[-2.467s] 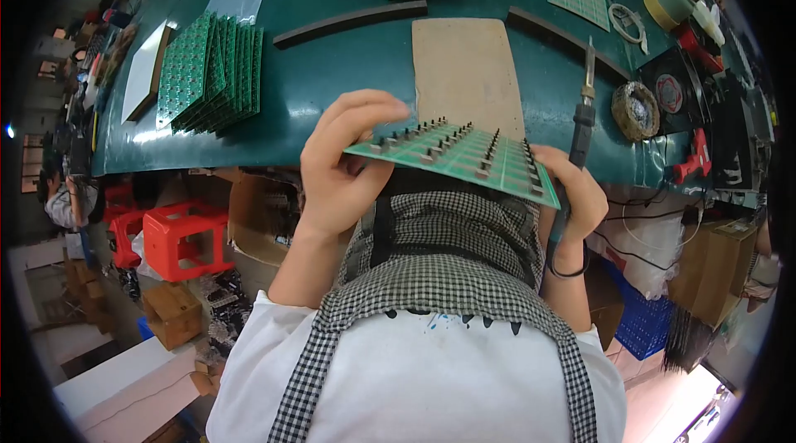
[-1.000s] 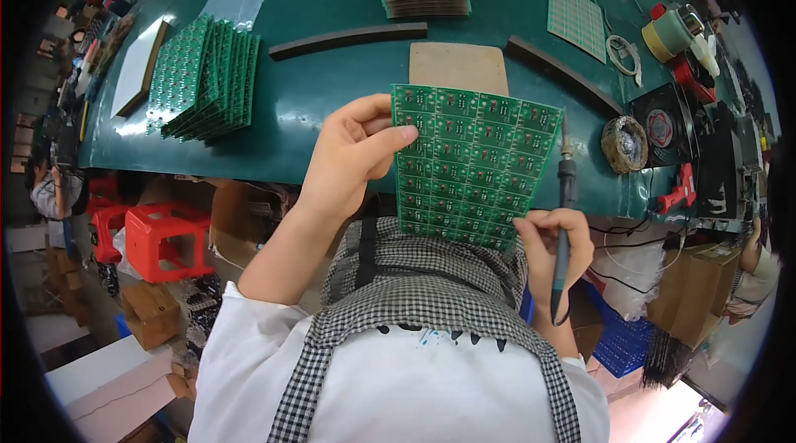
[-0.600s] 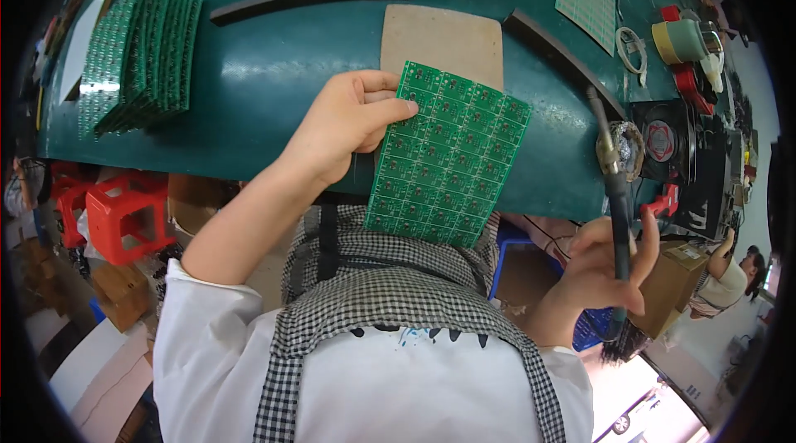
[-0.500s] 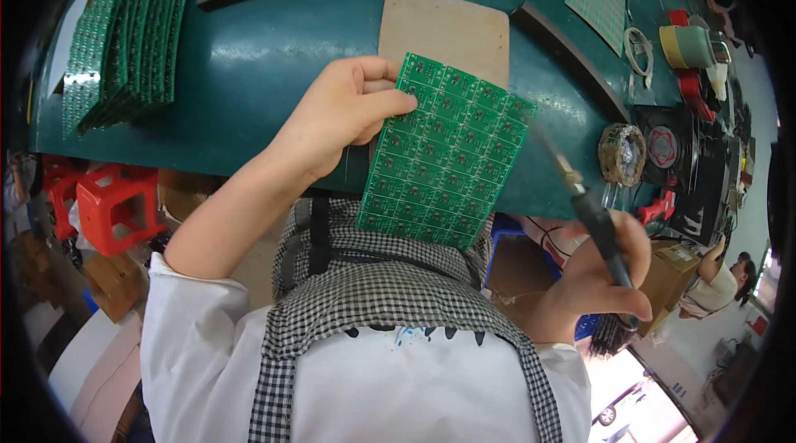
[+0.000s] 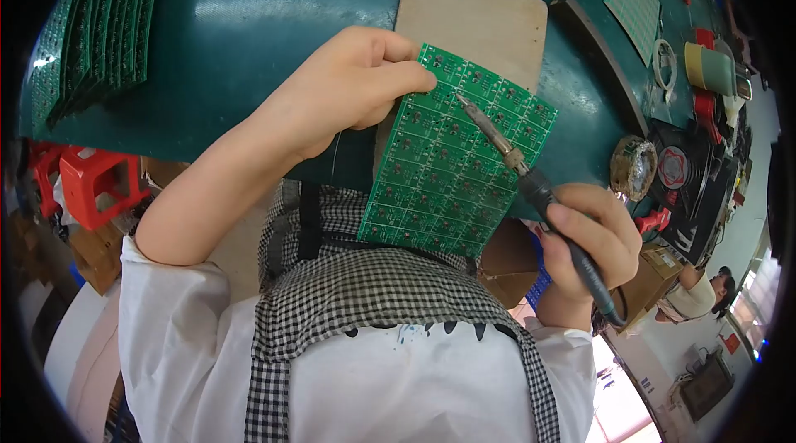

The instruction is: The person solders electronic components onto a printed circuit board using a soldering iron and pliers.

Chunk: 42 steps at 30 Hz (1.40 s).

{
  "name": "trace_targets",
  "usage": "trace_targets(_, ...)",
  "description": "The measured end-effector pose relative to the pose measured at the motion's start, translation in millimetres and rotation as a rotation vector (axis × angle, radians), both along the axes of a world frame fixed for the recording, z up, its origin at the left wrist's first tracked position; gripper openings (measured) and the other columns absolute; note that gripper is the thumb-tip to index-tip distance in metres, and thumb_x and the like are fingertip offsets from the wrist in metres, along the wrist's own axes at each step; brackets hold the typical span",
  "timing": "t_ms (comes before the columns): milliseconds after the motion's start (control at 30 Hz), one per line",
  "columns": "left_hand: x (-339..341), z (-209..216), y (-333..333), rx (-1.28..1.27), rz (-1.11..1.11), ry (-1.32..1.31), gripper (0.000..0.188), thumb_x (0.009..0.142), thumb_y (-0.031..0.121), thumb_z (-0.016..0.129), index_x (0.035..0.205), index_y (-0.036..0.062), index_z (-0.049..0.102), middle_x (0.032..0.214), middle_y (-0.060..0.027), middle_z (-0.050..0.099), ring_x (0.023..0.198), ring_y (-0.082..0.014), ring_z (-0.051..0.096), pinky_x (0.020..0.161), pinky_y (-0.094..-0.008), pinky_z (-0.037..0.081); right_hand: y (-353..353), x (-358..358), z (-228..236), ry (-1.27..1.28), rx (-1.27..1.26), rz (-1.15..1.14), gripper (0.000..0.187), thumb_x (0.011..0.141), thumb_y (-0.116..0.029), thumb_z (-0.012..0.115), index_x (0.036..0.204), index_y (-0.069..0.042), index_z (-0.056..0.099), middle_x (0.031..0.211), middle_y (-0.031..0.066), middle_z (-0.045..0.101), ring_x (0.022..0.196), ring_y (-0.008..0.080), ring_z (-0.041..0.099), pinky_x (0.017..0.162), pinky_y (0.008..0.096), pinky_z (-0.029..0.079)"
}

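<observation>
While the left hand (image 5: 352,88) pinches a green circuit board (image 5: 439,182), the right hand (image 5: 599,236) points a soldering iron (image 5: 539,192) at it

Left thumb and fingers are closed on the board's upper-left edge, holding it over the near edge of the green table (image 5: 249,53); the right fingers wrap the iron's dark handle, its tip over the board near the left thumb, contact impossible to tell. More boards (image 5: 104,32) stand grouped at the table's left

Tabletop (image 5: 249,45) gives room leftward; a soldering iron (image 5: 535,184) obstructs the circuit board (image 5: 448,165).
</observation>
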<state>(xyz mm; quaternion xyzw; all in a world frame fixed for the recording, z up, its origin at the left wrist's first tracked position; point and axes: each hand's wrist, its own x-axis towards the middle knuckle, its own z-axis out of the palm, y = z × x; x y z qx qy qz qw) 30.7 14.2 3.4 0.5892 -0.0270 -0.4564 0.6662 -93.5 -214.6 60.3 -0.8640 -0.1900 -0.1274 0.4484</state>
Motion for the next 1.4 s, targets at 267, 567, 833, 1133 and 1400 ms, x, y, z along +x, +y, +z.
trace_targets(267, 5, 4, 3, -0.022, -0.049, 0.086, 0.011, 0.087, 0.010, 0.055, 0.080, 0.0022, 0.058, 0.057, 0.0072, 0.046, 0.038, 0.0007, 0.027, 0.036, -0.0209, 0.014, 7, -3, -4, -0.052, -0.122, 0.034, 0.029, 0.061, -0.004, 0.074, 0.090, -0.006, 0.071, 0.081, 0.0114, 0.061, 0.064, 0.0216, 0.062, 0.051, 0.0268, 0.049)
trace_targets(567, 5, 5, 2, -0.001, -0.052, 0.089, 0.010, 0.087, 0.009, 0.054, 0.083, 0.0013, 0.059, 0.058, 0.0071, 0.047, 0.038, 0.0012, 0.027, 0.036, -0.0203, 0.014, 7, -1, -2, -0.030, -0.170, 0.057, 0.029, 0.061, -0.006, 0.075, 0.089, -0.008, 0.071, 0.079, 0.0092, 0.061, 0.064, 0.0210, 0.062, 0.051, 0.0265, 0.049)
trace_targets(833, 3, 3, -1, 0.020, -0.043, 0.089, 0.011, 0.087, 0.010, 0.055, 0.083, 0.0012, 0.061, 0.057, 0.0076, 0.046, 0.038, 0.0010, 0.027, 0.036, -0.0207, 0.014, 8, 0, -6, -0.059, -0.214, 0.064, 0.027, 0.061, -0.006, 0.075, 0.088, -0.008, 0.072, 0.078, 0.0080, 0.062, 0.064, 0.0201, 0.062, 0.051, 0.0268, 0.050)
trace_targets(1133, 2, 4, -2, 0.037, -0.036, 0.080, 0.010, 0.086, 0.009, 0.055, 0.082, 0.0021, 0.061, 0.055, 0.0085, 0.044, 0.039, 0.0012, 0.026, 0.037, -0.0208, 0.014, 9, 1, -6, -0.052, -0.236, 0.066, 0.027, 0.061, -0.007, 0.076, 0.088, -0.008, 0.072, 0.077, 0.0074, 0.062, 0.063, 0.0187, 0.062, 0.051, 0.0262, 0.050)
trace_targets(1400, 1, 6, -3, 0.037, -0.046, 0.057, 0.011, 0.087, 0.009, 0.055, 0.082, 0.0015, 0.061, 0.054, 0.0092, 0.043, 0.039, 0.0016, 0.026, 0.037, -0.0204, 0.015, 7, 0, -10, -0.074, -0.243, 0.077, 0.027, 0.062, -0.008, 0.076, 0.088, -0.008, 0.071, 0.078, 0.0070, 0.061, 0.063, 0.0189, 0.061, 0.050, 0.0254, 0.049)
